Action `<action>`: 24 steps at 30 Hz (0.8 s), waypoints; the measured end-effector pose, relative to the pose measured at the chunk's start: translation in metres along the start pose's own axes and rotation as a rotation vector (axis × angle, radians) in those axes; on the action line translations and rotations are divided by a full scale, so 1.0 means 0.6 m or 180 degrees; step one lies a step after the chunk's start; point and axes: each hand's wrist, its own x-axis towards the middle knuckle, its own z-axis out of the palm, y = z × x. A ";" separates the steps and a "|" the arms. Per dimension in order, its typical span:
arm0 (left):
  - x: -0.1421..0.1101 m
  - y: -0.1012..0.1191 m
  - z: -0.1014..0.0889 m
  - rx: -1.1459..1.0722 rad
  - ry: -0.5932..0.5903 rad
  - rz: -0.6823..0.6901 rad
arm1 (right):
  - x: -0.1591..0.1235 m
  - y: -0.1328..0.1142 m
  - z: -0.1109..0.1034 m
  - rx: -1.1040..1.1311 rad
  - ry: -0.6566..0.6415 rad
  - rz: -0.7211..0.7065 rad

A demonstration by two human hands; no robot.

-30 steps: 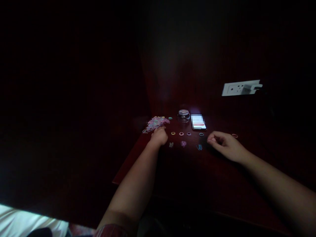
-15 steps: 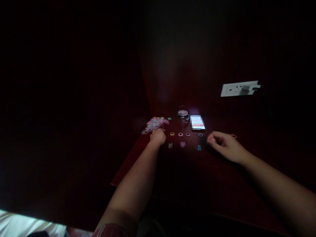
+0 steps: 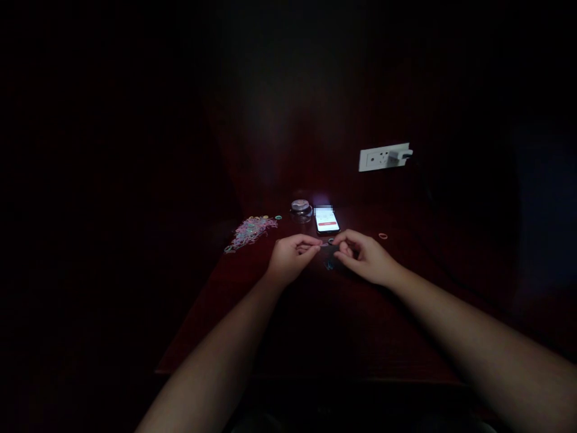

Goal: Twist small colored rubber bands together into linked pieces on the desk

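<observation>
My left hand (image 3: 292,257) pinches a small pinkish rubber band (image 3: 324,245) between thumb and fingertips. Facing it, my right hand (image 3: 366,257) has its thumb and index finger apart, with nothing visible between them and the other fingers curled. Just past the right fingertips lies a dark bluish ring-shaped band (image 3: 330,241). A few blue bands (image 3: 329,264) rest on the table between the two hands. Left of my left hand is a heap of pink, green and other pastel bands (image 3: 253,231). My left hand hides part of the table.
A clear round jar (image 3: 300,210) stands behind my hands, beside a lit phone (image 3: 327,220). One orange band (image 3: 383,236) lies on the right of the dark red table (image 3: 315,325). A white wall socket (image 3: 384,157) with a plug is on the back wall.
My left hand has come away from the heap to the middle, a pinkish band now in its fingers. The right hand has drawn close to it and spread thumb from index. The view has swung right.
</observation>
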 end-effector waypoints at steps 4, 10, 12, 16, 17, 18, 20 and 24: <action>-0.004 0.008 -0.001 0.0177 -0.0063 0.0235 | -0.001 -0.015 0.003 -0.0097 0.0003 -0.0033; -0.006 0.008 0.003 0.0241 -0.0199 0.0358 | -0.001 -0.020 0.004 -0.0222 -0.0022 -0.0008; -0.006 0.007 0.002 0.0320 -0.0239 0.0357 | -0.001 -0.019 0.002 -0.0228 -0.0052 -0.0003; -0.005 0.010 -0.005 0.0542 -0.0295 0.0412 | -0.002 -0.014 -0.001 -0.0280 -0.0089 -0.0005; -0.006 0.011 -0.006 0.0586 -0.0285 0.0434 | -0.002 -0.013 -0.001 -0.0290 -0.0086 -0.0009; -0.006 0.012 -0.007 0.0621 -0.0269 0.0454 | -0.002 -0.013 -0.001 -0.0297 -0.0087 -0.0012; -0.007 0.014 -0.008 0.0664 -0.0248 0.0493 | -0.002 -0.013 0.000 -0.0302 -0.0097 -0.0006; -0.008 0.014 -0.009 0.0727 -0.0281 0.0559 | -0.001 -0.011 -0.007 -0.0371 -0.0143 -0.0017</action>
